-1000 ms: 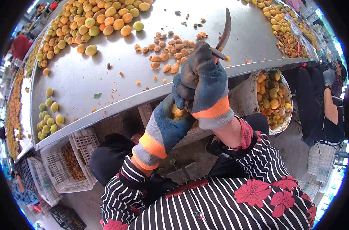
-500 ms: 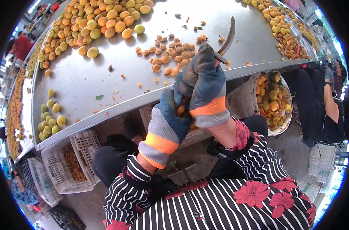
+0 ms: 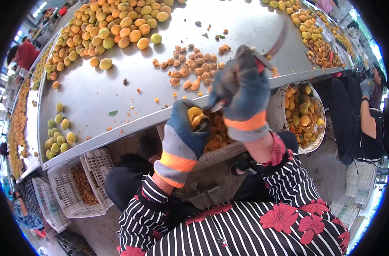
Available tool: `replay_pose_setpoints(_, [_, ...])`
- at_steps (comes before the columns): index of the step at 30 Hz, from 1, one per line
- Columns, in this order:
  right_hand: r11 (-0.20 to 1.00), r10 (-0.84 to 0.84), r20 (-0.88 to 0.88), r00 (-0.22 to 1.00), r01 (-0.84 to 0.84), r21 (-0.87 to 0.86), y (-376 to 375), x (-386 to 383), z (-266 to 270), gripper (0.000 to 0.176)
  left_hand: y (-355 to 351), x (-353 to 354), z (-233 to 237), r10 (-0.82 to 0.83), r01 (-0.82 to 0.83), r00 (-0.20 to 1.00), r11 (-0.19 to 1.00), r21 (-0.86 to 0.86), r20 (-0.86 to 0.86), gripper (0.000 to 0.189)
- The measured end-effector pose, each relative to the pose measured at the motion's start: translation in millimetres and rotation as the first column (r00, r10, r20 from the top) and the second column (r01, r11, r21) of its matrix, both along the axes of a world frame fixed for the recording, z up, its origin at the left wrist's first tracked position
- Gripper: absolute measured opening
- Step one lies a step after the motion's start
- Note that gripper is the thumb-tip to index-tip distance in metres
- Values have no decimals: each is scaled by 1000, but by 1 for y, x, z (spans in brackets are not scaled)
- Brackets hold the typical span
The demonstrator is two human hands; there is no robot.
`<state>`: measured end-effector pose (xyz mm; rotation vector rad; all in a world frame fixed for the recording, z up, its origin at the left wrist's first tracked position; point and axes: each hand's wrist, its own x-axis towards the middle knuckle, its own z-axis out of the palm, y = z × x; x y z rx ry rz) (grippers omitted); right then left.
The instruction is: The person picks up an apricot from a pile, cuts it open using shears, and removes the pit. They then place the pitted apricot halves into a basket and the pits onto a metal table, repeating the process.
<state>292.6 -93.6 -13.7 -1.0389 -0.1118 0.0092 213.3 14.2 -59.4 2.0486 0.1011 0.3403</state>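
My left hand (image 3: 182,134), in a blue and grey glove with an orange band, is closed around an orange-yellow apricot (image 3: 195,116) just below the table edge. To the right of it, my right hand (image 3: 245,91), gloved alike and blurred by motion, grips a curved knife (image 3: 281,38). One blade curves up past the thumb, and a short metal tip shows under the fist. Loose apricot pits (image 3: 198,66) lie on the metal table (image 3: 92,96) beyond my hands. Under them, a crate of opened apricot flesh (image 3: 218,133) is partly hidden.
A large heap of apricots (image 3: 117,25) lies at the table's far left, with a smaller group (image 3: 58,138) near its left corner. A white bucket of apricots (image 3: 303,113) stands at right, beside a seated person (image 3: 365,115). White crates (image 3: 70,187) sit lower left.
My hands have come apart: the right has moved right and slightly up with the knife. The left has turned so that the apricot in it shows.
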Motion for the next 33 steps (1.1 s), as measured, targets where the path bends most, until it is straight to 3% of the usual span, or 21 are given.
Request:
replay_pose_setpoints(2, [995,65,36,997,-62,-81,-12,3,-1,27,7,2,0,64,-68,995,997,49,77,31])
replay_pose_setpoints(4, [968,189,40,981,-179,-179,-4,-2,-9,24,11,2,4,109,-109,993,994,2,45,33])
replay_pose_setpoints(5, [929,259,-145,955,-287,-232,-4,-9,-7,17,12,2,6,115,-116,992,993,14,41,33])
replay_pose_setpoints(6, [881,256,-156,954,-297,-368,0,-14,-13,20,13,2,7,122,-123,992,992,23,37,34])
replay_pose_setpoints(8, [841,284,28,958,-235,-487,7,-12,-39,27,15,0,10,114,-118,992,990,81,56,36])
replay_pose_setpoints(9, [827,302,0,953,-262,-497,8,-15,-39,29,16,-1,10,110,-116,992,987,108,65,36])
replay_pose_setpoints(12, [779,354,-30,935,-312,-543,8,-19,-41,31,19,4,-10,45,-45,999,996,-81,-11,42])
replay_pose_setpoints(15, [704,425,35,904,-306,-641,2,-18,-42,31,18,4,-7,2,-21,986,994,109,168,51])
replay_pose_setpoints(17, [620,486,50,873,-303,-724,-4,-18,-33,32,18,5,-9,-25,5,987,993,121,161,56])
replay_pose_setpoints(24, [645,517,256,817,-175,-744,-7,-19,-30,32,19,3,-6,-94,82,993,983,164,70,61])
replay_pose_setpoints(26, [628,519,161,840,-246,-738,-9,-19,-28,35,19,1,-2,-72,76,997,990,121,-34,60])
replay_pose_setpoints(29, [652,498,106,860,-291,-700,-12,-18,-31,37,22,1,11,-212,206,975,974,93,70,47])
replay_pose_setpoints(30, [669,500,104,860,-307,-676,-12,-16,-35,38,22,1,22,-282,282,959,959,-20,18,50])
replay_pose_setpoints(31, [717,472,243,848,-209,-665,-9,-13,-41,33,22,0,33,-346,339,938,931,-135,-31,53])
replay_pose_setpoints(32, [729,477,198,856,-259,-634,-9,-15,-38,30,27,-2,41,-398,370,916,889,-269,-58,57])
replay_pose_setpoints(33, [725,489,205,848,-265,-635,-9,-19,-29,29,40,-4,30,-433,419,901,885,-204,-27,72])
